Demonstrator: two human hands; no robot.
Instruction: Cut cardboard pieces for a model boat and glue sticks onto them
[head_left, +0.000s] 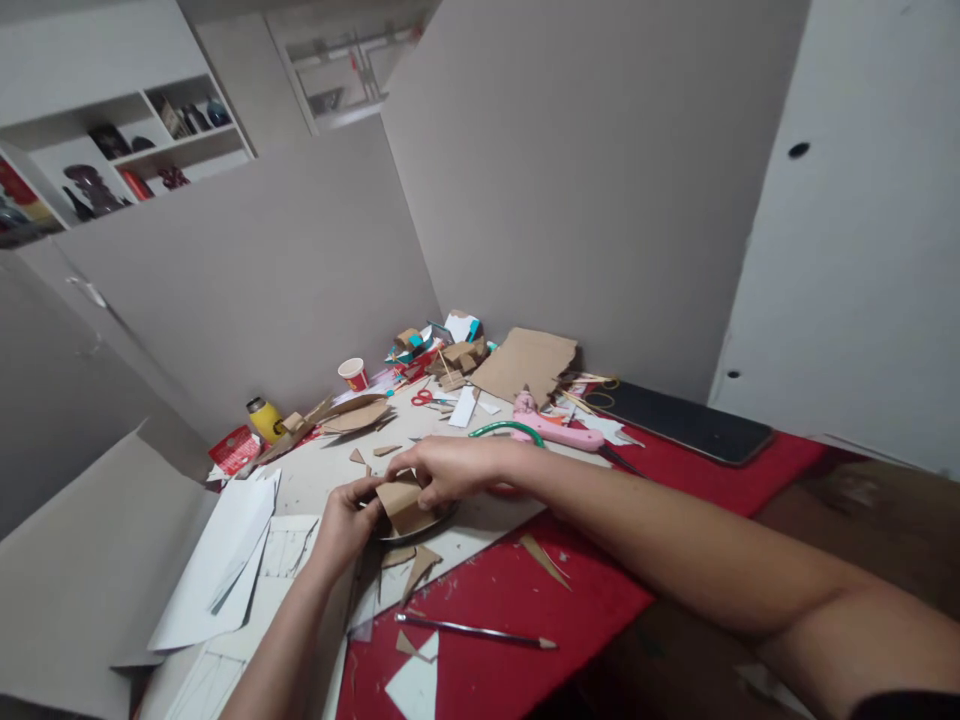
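Hands meet over the middle of the table (pixel 480 585), both closed on one small cardboard piece (pixel 401 505). The left hand (pixel 346 522) pinches its left edge with fingers curled, and the right hand (pixel 442 468) comes over the top and grips its upper right corner. The cardboard piece sits above a dark round disc (pixel 420 528) that lies on a pale work sheet (pixel 330 480); whether the two touch cannot be told. Just below the disc lie cardboard offcuts (pixel 412 565), and nearer the person a pencil (pixel 476 631) rests on the red surface. Left of the hands white paper sheets (pixel 225 560) overlap. Beyond the right hand lie a pink glue gun (pixel 559 430) and a green hoop (pixel 506 430), with red-handled scissors (pixel 424 397), a paper cup (pixel 352 373) and a yellow bottle (pixel 264 418) farther back. A large cardboard sheet (pixel 525 365) and a dark phone (pixel 682 420) lie near the wall.
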